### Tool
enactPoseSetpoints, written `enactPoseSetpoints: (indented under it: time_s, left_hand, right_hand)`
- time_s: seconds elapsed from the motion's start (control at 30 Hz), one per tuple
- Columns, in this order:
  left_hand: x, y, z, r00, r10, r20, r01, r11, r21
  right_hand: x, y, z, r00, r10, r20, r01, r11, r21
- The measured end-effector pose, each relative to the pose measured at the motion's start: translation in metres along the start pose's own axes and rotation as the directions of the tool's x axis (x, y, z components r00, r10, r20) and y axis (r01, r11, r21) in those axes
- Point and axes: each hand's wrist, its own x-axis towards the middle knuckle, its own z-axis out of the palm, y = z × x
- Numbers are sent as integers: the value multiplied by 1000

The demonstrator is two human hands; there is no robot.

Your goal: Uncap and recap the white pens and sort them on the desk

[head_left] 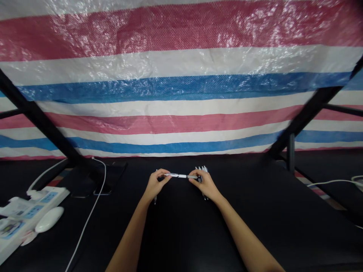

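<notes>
A white pen (178, 175) with a dark mark on its barrel is held level above the black table, one end in each hand. My left hand (155, 185) pinches the left end between thumb and fingertips. At the other end, my right hand (206, 185) grips the greyish part of the pen the same way. Several more pens (204, 169) lie side by side beneath my right hand, which covers their middles. Another pen (155, 200) shows partly under my left hand, the rest of it hidden.
On the left sit a white power strip (36, 207) with plugs in it, a white mouse-shaped object (50, 219) and a white cable (90, 215). Dark flat phone-like objects (103, 185) lie behind. Black frame bars (51, 128) slant up before a striped sheet (176, 117).
</notes>
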Motion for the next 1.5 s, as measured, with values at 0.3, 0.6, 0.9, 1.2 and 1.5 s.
enactPoseSetpoints:
  time_s: [0.3,0.6,0.9,1.2,1.5]
  left_hand:
    - [-1,6,0,999,-47,-13,46,995,-90]
    - [0,6,-1,996,-64,-54,57,990,-127]
    - [0,5,-3,995,-71,-63,61,987,-146]
    - [1,4,-4,993,-78,-91,60,981,-187]
    - [1,4,-3,991,-108,-83,87,970,-227]
  right_hand:
    - [0,-5,0,998,30,48,-25,996,-84]
    - [-1,1,1,999,22,-25,-22,999,28]
    - [-1,-7,-1,999,32,15,-31,998,-56]
    - [0,6,3,1000,2,-31,-1,1000,31]
    - [0,-6,-2,998,45,39,-43,997,-68]
